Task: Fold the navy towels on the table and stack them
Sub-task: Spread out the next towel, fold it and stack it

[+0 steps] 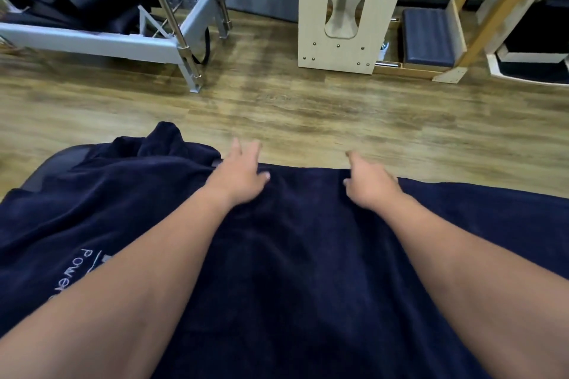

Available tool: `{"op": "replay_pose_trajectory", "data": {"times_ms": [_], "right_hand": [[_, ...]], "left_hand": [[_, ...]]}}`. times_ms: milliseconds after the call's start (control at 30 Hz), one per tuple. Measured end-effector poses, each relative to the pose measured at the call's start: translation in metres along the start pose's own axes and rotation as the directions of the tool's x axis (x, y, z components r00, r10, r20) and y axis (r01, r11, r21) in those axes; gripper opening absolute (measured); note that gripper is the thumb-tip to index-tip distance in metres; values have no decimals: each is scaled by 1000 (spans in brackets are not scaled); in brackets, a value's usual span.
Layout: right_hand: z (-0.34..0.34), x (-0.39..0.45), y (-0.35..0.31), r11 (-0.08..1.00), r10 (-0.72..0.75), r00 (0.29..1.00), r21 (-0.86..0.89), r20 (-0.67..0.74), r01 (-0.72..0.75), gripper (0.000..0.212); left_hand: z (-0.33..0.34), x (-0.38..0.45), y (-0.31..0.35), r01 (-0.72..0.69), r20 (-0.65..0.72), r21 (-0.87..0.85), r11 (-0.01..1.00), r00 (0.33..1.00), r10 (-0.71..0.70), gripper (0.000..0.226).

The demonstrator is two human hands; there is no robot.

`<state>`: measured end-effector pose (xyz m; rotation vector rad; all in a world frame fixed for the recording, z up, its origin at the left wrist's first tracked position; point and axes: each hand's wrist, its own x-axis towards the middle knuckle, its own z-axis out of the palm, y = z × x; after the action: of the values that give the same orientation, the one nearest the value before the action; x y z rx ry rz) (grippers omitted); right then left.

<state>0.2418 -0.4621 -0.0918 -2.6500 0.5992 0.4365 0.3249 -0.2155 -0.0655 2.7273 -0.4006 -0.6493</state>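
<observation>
Wood flooring and exercise frames lie beyond my desk (pixel 55 163), where a navy towel (pixel 292 255) is spread flat. My left hand (pixel 238 177) and right hand (pixel 368 186) rest relaxed at its far edge, grasping nothing, probably to smooth it before folding.

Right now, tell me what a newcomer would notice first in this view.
First, the two bare forearms reaching to the far edge of the spread navy towel: the left hand and right hand both rest at that edge. Next, a bunched navy towel at the far left corner, then the pale wooden chair unit standing on the wood floor beyond.
</observation>
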Motion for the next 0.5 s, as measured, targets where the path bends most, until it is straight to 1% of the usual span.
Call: {"op": "replay_pose_trajectory", "data": {"times_ms": [33,67,100,133,167,233,267,300,367,433,500], "right_hand": [[11,-6,0,997,-41,999,-70,15,42,35],[20,-14,-1,987,-87,996,-137,-20,83,38],[27,-24,-3,979,-122,990,-175,-70,108,43],[34,-35,-6,976,-140,986,-183,-93,122,47],[41,-45,-9,974,-156,984,-182,-85,138,50],[54,-65,-11,966,-162,987,-206,-1,159,59],[60,-71,-12,964,-137,990,-223,37,142,62],[63,-75,-14,968,-95,994,-226,58,106,64],[64,-81,-22,977,-25,996,-207,86,43,66],[65,-90,-37,979,-46,992,-192,116,67,67],[70,-103,-55,973,-133,979,-165,154,158,66]], "left_hand": [[7,-5,-3,-24,85,87,996,996,17,65],[15,-10,-8,-51,125,182,982,992,28,67],[23,-17,-13,-74,126,282,957,991,40,65],[30,-25,-16,-90,102,384,919,993,54,60],[35,-34,-18,-89,57,469,879,996,71,53],[43,-54,-18,-48,-72,573,818,991,109,33],[45,-64,-19,-23,-115,607,794,986,117,25],[43,-73,-20,-3,-121,618,786,988,99,21],[39,-88,-28,49,-90,585,809,996,4,21],[28,-103,-44,107,-85,558,823,994,-71,24],[15,-117,-68,163,-114,560,812,986,-119,27]]}}
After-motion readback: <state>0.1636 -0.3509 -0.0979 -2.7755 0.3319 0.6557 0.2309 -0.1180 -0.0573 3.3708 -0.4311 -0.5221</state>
